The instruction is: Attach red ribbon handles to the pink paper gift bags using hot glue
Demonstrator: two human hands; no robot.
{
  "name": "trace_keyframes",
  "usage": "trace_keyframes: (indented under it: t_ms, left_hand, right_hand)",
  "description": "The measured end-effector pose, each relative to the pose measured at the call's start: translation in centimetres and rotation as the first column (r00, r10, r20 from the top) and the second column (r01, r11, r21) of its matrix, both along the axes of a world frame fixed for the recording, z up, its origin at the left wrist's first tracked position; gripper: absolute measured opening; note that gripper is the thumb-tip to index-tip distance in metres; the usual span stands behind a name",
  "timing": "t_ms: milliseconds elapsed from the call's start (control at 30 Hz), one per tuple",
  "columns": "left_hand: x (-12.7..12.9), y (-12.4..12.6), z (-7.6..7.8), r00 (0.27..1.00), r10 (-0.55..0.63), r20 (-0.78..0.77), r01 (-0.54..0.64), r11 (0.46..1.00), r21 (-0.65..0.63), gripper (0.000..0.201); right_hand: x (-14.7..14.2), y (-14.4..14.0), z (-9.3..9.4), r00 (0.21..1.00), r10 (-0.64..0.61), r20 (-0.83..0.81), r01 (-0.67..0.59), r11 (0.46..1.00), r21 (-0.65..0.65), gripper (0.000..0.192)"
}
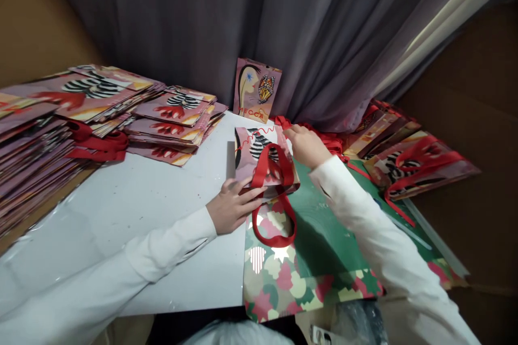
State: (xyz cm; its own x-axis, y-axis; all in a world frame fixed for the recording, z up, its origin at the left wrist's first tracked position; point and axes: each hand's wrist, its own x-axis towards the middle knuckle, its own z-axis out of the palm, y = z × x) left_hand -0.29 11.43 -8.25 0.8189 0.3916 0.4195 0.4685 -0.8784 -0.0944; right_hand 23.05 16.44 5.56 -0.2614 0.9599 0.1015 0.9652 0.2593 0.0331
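The left hand (230, 206) lay spread, fingers pressing a small pink gift bag (259, 156) beside its red ribbon handle (272, 170); the right hand (304, 145) apparently pinched its far corner.

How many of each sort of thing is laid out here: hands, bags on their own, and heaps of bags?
Hands: 2, the left hand and the right hand
Single bags: 3, the small bag, the green bag and the upright bag
Heaps of flat bags: 3, left stack, middle stack, right pile
Total: 8
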Motion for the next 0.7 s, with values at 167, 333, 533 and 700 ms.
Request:
trace_keyframes:
  t_ms: [167, 333, 533, 700]
  left_hand:
    - [0.0, -0.3, 0.4, 1.0, 0.022, -0.019, -0.022, 1.0, -0.012, 0.043]
    - [0.2, -0.2, 0.8, 0.997, 0.048, -0.057, -0.05, 0.998, -0.027, 0.048]
    - [0.4, -0.3, 1.1, 0.994, 0.075, -0.081, -0.08, 0.995, -0.06, 0.052]
    - [0.4, -0.5, 1.1, 0.993, 0.082, -0.081, -0.087, 0.994, -0.066, 0.054]
  right_hand:
    - [-2.4, -11.9, -2.6, 0.878, 0.151, -0.453, -0.211, 0.974, -0.085, 0.019]
    - [-5.9, -18.5, -10.3, 0.964, 0.095, -0.249, -0.114, 0.992, -0.062, 0.048]
    - [-6.6, -19.4, -13.3, 0.966, -0.007, -0.257, 0.008, 1.0, 0.004, 0.032]
    - [-6.1, -19.9, -12.7, 0.945, -0.063, -0.322, 0.057, 0.998, -0.028, 0.036]
